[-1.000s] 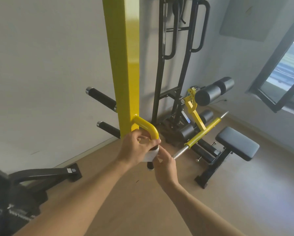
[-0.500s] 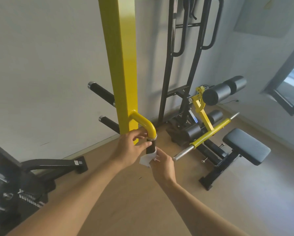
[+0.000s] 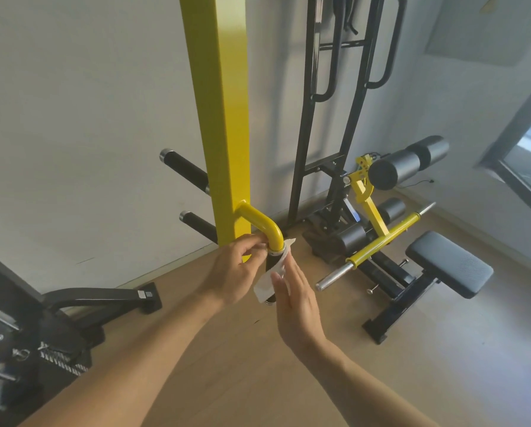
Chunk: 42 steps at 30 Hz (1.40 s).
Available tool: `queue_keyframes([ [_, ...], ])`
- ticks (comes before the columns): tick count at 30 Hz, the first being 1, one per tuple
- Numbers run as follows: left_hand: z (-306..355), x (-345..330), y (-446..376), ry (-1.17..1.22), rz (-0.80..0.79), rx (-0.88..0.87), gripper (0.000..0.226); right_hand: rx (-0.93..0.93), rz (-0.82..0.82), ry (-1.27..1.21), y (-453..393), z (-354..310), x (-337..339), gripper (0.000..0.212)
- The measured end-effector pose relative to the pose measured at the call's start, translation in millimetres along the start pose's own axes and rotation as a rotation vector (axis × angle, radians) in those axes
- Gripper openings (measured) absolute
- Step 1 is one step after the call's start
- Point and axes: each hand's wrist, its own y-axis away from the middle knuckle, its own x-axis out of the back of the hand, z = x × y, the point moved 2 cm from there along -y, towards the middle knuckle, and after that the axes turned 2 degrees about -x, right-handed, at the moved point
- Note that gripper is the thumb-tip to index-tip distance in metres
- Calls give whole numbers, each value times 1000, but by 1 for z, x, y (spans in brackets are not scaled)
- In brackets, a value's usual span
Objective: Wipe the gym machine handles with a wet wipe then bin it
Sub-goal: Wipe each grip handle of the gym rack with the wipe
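Item: wet wipe (image 3: 272, 277), draped on my upright handle (image 3: 273, 263), long axis 12-to-6. Left hand (image 3: 236, 272) pinches its top at 9 o'clock; right hand (image 3: 298, 298), fingers straight, presses it from 3 o'clock, nearer.

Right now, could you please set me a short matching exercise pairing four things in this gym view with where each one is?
Things:
1. wet wipe
2. left hand
3. right hand
4. padded seat

Places:
A. on the floor at right
B. draped on the black handle grip
C. flat against the wipe
D. pinching the wipe's top at the yellow bend

Pairs: 1-B, 2-D, 3-C, 4-A
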Motion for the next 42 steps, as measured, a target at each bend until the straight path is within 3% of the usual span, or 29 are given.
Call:
queue_keyframes([
  [3,-5,3,-1,-90,244,-56,11,-44,139,-3,-14,-3,4,46],
  [5,-2,7,1,-217,386,-240,13,-78,143,-4,-25,-1,4,45],
  [7,3,11,-4,-361,386,-479,15,-89,125,-12,-30,3,2,37],
  [9,6,15,-15,-516,277,-611,26,-104,107,-21,-30,5,0,31],
  [13,8,19,-33,-740,43,-548,42,-111,161,-71,-31,-2,0,31],
  [16,4,16,-34,-752,-20,-518,46,-78,248,-146,-38,-13,3,28],
  [23,0,15,-31,-719,-37,-523,53,-137,161,-36,-25,13,-11,32],
  [28,-6,14,-29,-731,-63,-529,58,-58,311,-118,-28,-7,-2,35],
  [34,-7,7,-30,-638,-22,-486,57,-201,242,27,-28,15,-11,32],
  [38,-10,6,-33,-607,-18,-452,57,-196,254,74,-29,10,-7,54],
  [42,-11,4,-34,-588,-17,-452,57,-255,259,134,-29,5,-8,53],
])
